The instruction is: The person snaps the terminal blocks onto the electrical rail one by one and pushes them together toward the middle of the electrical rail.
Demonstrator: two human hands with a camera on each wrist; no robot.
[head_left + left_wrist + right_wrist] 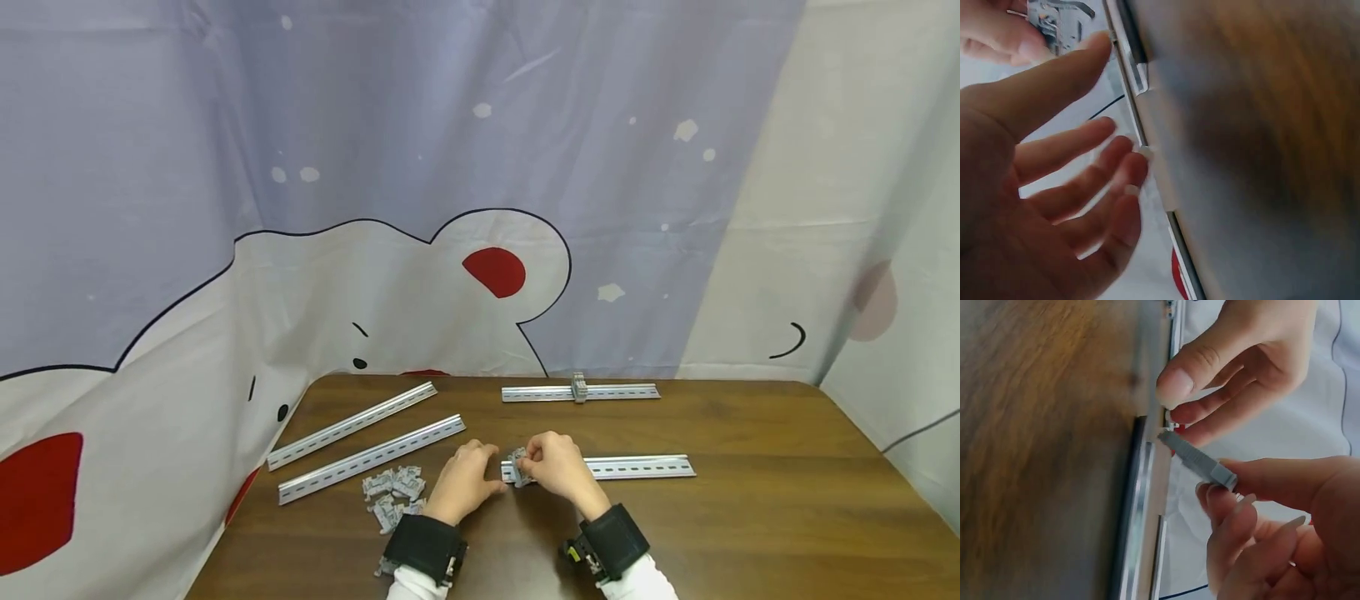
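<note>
Pinching block [1199,460] with right hand [558,467] at near rail [637,468], perhaps unseated; left hand [463,482] empty. Done: far rail's [618,392] stack [579,389]. Remaining: pile [406,483], bare rails [372,459].

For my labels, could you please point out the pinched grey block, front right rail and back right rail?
Pinched grey block [1197,458]: right wrist view, narrow edge.
Front right rail [630,468]: head view, slotted face.
Back right rail [619,392]: head view, slotted face.
</note>
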